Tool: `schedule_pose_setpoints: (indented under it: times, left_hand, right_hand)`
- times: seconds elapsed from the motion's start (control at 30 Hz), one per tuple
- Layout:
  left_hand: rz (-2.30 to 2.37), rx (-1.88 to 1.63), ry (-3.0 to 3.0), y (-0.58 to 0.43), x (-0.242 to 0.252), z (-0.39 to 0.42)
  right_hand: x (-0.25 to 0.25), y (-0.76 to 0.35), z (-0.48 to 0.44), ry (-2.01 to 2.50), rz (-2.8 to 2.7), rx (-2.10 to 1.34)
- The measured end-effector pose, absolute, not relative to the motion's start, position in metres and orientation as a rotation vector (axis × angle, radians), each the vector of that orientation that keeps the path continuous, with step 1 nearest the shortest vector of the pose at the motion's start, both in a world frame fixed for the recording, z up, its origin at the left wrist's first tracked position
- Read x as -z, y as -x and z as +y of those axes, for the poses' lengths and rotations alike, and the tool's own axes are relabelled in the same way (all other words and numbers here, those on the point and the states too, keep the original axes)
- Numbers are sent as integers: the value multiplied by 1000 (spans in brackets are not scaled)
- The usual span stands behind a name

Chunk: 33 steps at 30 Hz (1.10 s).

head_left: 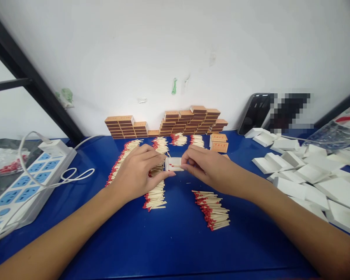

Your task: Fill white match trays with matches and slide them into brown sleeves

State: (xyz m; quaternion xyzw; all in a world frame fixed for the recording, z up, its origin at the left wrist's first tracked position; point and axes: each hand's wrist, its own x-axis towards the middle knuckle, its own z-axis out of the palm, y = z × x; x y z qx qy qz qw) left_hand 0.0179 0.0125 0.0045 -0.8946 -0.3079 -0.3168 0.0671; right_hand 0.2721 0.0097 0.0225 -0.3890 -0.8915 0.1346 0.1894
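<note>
Curling right hand (207, 165) at tray (176, 160)

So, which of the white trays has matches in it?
The white tray between the left hand and right hand: red-tipped matches lie in it. The other trays lie heaped at the right, with no matches showing in them.

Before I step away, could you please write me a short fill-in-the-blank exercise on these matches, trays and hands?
1. Between the left hand and the right hand is a small matchbox inner tray coloured ____.
2. The heads of the piled matches are coloured ____.
3. The power strip lies on the person's ____ side.
4. The heap of loose inner trays lies on the person's ____ side.

Missing words: white; red; left; right.
</note>
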Motion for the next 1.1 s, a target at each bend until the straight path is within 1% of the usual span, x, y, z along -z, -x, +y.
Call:
schedule_pose_setpoints:
  times: [0.2, 0.43, 0.7, 0.83, 1.1]
  left_hand:
    - [-921, 1024, 2692, -18, -3, 11]
    - [-875, 1026, 2674, -19, -2, 12]
    - [-871, 1077, 2663, -20, -4, 12]
    - [-894, 1092, 2672, -20, -3, 11]
    - [-971, 1023, 2766, -22, -2, 6]
  right_hand:
    - [-17, -268, 11, 991, -2411, -484]
    - [-20, -271, 10, 1018, -2439, -341]
    - [-32, -282, 13, 1018, -2340, -387]
    - [-32, -286, 16, 1082, -2414, -523]
    - [-34, -283, 16, 1064, -2512, -451]
